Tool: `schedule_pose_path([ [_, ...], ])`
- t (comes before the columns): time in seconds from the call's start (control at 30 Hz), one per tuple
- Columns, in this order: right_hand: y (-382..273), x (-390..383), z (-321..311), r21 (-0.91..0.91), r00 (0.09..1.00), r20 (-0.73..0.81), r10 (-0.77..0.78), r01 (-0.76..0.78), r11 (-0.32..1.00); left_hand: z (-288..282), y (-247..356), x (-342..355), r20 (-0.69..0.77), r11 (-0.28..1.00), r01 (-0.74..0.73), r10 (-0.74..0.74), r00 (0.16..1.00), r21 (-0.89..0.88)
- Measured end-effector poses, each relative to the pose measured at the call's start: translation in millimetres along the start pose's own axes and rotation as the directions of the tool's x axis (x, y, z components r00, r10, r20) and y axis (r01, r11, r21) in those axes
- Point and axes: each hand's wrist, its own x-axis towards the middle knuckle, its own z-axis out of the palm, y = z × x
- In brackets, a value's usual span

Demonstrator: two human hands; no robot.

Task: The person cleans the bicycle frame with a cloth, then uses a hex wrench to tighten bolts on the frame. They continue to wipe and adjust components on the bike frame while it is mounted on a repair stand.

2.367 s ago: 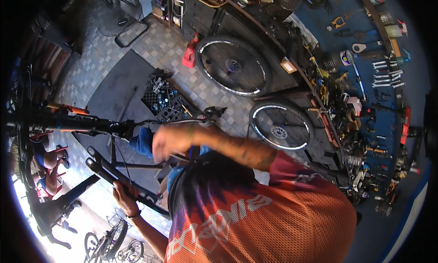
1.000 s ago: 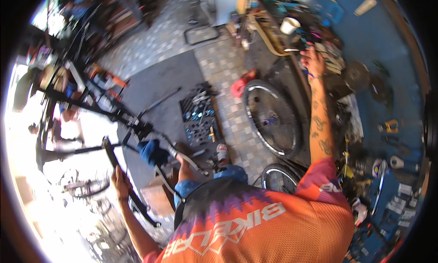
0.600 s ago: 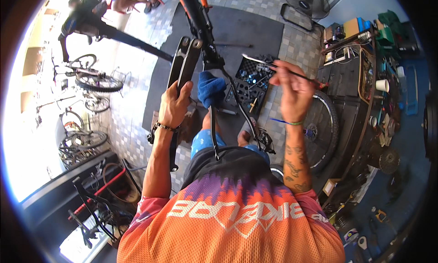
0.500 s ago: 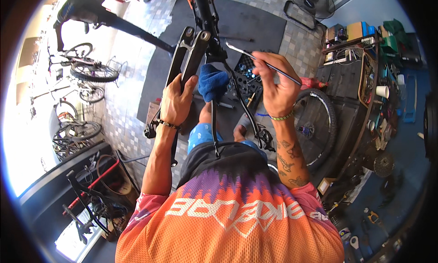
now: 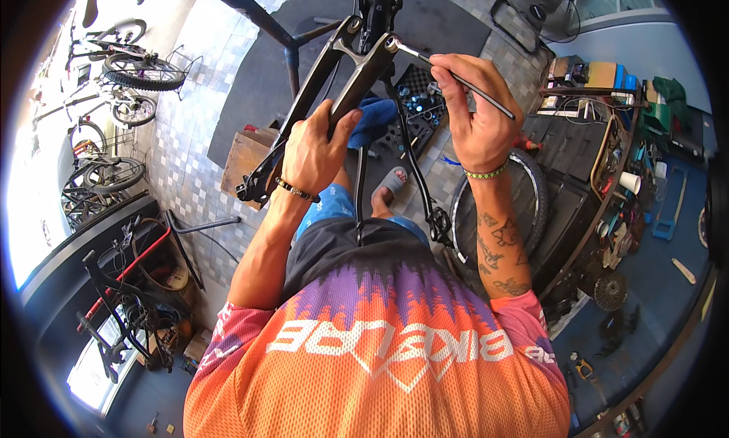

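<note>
My left hand [image 5: 315,149] is wrapped around one arm of a black forked bicycle swingarm [image 5: 368,75]. Its two upper ends have round bearing holes. Between the fingertips and thumb of my right hand [image 5: 482,111] is a slim brush [image 5: 416,54] with a dark handle and silvery front part. The brush's tip meets the hole at the swingarm's right-hand end; whether it is inside cannot be made out. Behind the swingarm stands a dark bicycle frame [image 5: 377,17], with a blue cloth [image 5: 373,123] hanging there, partly hidden by the swingarm.
A tool tray [image 5: 421,96] with small parts lies on the dark floor mat [image 5: 258,81]. A cardboard box [image 5: 247,163] sits at left. A bicycle wheel [image 5: 535,203] leans by the cluttered workbench [image 5: 645,286] at right. Several bikes [image 5: 114,168] stand at far left.
The brush has gone from being held apart on the right to touching the swingarm's right-hand end. The swingarm is tilted further right, and the view has shifted.
</note>
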Motion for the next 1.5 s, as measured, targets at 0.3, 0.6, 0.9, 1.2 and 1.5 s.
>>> schedule_pose_path([
  [0.3, 7, 4, 2, -0.08, 0.997, 0.053, -0.059, 0.063, 0.995, 0, 0, 1, 0.004, 1.0, -0.005, 0.005, 1.0, -0.003],
  [0.6, 4, 4, 3, -0.037, 0.998, 0.055, 0.018, -0.016, 0.999, 2, -2, 1, -0.007, 0.999, -0.034, 0.034, 0.999, -0.008],
  [0.9, 1, 2, 6, 0.086, 0.986, 0.016, 0.167, -0.168, 0.982, 1, -3, 1, -0.013, 0.998, -0.055, 0.055, 0.998, -0.021],
  [1.2, 6, -4, 22, 0.464, 0.837, 0.008, 0.547, -0.487, 0.74, -2, -5, 1, 0.033, 0.999, -0.001, 0.003, 0.999, -0.053],
  [1.5, 10, -8, 27, 0.62, 0.684, 0.086, 0.725, -0.606, 0.498, -6, -7, 2, 0.116, 0.995, 0.081, -0.074, 0.991, -0.06],
])
